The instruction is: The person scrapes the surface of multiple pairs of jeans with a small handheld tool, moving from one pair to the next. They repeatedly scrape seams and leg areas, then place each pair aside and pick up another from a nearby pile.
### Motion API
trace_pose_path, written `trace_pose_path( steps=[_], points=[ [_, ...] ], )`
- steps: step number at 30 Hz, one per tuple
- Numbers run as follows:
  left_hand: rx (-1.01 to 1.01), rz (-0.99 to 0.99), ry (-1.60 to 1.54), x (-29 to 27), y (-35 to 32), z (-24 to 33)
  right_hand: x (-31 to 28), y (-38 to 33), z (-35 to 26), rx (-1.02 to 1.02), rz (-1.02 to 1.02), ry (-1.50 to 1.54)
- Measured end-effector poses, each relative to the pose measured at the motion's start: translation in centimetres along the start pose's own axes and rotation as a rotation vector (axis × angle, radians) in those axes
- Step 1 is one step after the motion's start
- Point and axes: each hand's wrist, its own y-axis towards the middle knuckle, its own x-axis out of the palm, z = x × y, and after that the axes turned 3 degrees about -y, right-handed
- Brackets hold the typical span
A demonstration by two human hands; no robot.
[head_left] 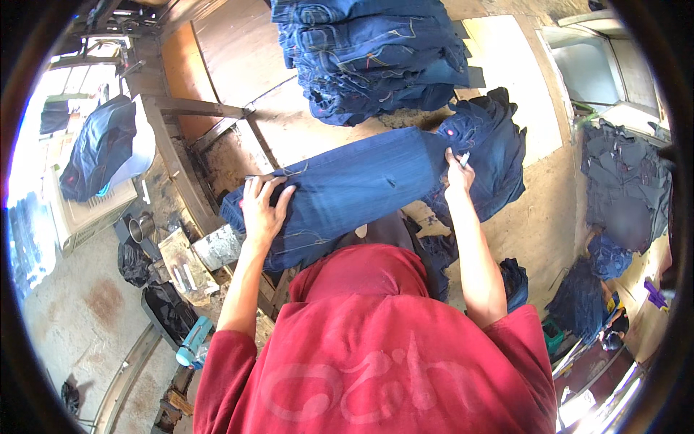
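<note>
By the counter point(541, 197), I'm resting the left hand point(263, 206), half open, on jeans point(354, 184); the right hand point(459, 176) is gripping a white thing point(465, 157), maybe risking snags.

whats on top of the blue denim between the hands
The left hand spreads over one end of the blue denim, with a pale thread beside it. The right hand, holding a small pale object, is at the other end. What lies directly underneath is covered.

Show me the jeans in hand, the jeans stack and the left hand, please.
Jeans point(354, 188): head view, middle of the spread-out leg.
Jeans stack point(376, 61): head view, middle of its near side.
Left hand point(263, 208): head view, back of the hand.
</note>
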Motion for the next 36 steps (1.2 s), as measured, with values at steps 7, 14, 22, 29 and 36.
trace_pose_path(
  steps=[7, 14, 22, 29, 36],
  points=[
    [0.197, -0.07, 0.05, 0.7, 4.1, -1.7, -1.3, 0.1, 0.1, -0.371, -0.02, -0.676],
    [0.015, -0.562, -0.415, 0.9, 9.5, -6.3, 1.6, -21.5, -2.6, -0.804, -0.342, -0.51],
    [0.15, -0.76, -0.608, 1.0, 11.7, -9.0, 13.6, -31.8, 0.4, -1.235, -0.351, -0.599],
    [0.094, -0.627, -0.664, 1.5, 10.6, -9.0, 16.2, -32.2, 0.3, -1.179, -0.309, -0.811],
    [0.122, -0.64, -0.657, 1.7, 11.0, -9.2, 16.0, -32.5, -0.5, -1.038, -0.347, -0.768]
  ],
)
